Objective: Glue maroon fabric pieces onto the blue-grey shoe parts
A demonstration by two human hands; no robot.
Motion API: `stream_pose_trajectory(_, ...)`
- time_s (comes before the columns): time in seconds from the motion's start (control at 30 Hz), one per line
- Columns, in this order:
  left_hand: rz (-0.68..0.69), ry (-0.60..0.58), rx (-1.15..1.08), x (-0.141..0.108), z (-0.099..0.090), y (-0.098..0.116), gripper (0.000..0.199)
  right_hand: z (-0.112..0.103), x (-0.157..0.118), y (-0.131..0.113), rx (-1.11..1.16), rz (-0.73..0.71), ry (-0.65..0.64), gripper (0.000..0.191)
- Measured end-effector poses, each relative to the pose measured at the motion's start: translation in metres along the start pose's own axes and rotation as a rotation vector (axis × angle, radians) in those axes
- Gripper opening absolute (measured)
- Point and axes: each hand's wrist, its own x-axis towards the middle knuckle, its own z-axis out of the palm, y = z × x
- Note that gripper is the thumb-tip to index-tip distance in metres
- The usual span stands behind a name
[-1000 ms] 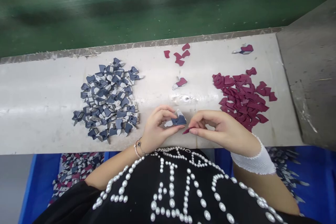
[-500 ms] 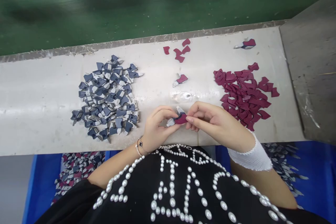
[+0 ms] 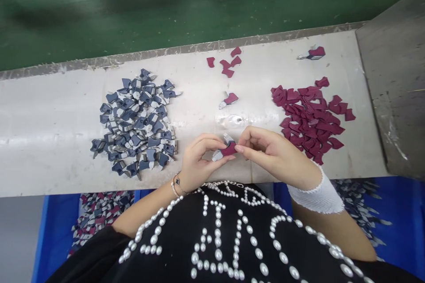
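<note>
Left heap (image 3: 141, 123) lies left of centre on the table (image 3: 49, 132), right heap (image 3: 310, 119) right of centre; between them, just below centre, a part (image 3: 228, 148) sits between left hand (image 3: 199, 159) and right hand (image 3: 274, 152); loose pieces (image 3: 225, 64) lie upper centre; bins (image 3: 49, 225) stand lower left and lower right

Both forearms (image 3: 142, 212) angle in from the lower corners, hands close together in the middle. Left hand (image 3: 195, 159) is in a pinch, thumb below the fingers. Right hand (image 3: 272, 154) is pinching too, thumb to index, other fingers kinda curled.
</note>
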Motion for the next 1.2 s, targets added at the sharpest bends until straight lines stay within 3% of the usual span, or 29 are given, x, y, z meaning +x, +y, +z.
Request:
stream_pose_trajectory(0.37, 0.025, -0.023, -0.029, 0.001, -0.005, 0.003, 0.030, -0.005, -0.002, -0.008, -0.041, -0.003, -0.045, 0.025)
stream_pose_trajectory(0.6, -0.065, -0.046, -0.206, 0.003, -0.008, 0.013, 0.029, -0.004, -0.010, -0.014, -0.007, 0.026, -0.117, 0.028)
stream_pose_trajectory(0.87, 0.021, -0.062, -0.154, 0.004, -0.016, 0.014, 0.031, 0.001, -0.021, -0.023, -0.079, -0.038, -0.052, 0.028)
stream_pose_trajectory(1.2, 0.210, -0.084, -0.014, 0.010, -0.017, 0.024, 0.030, 0.001, -0.014, -0.022, -0.016, -0.048, -0.134, 0.024)
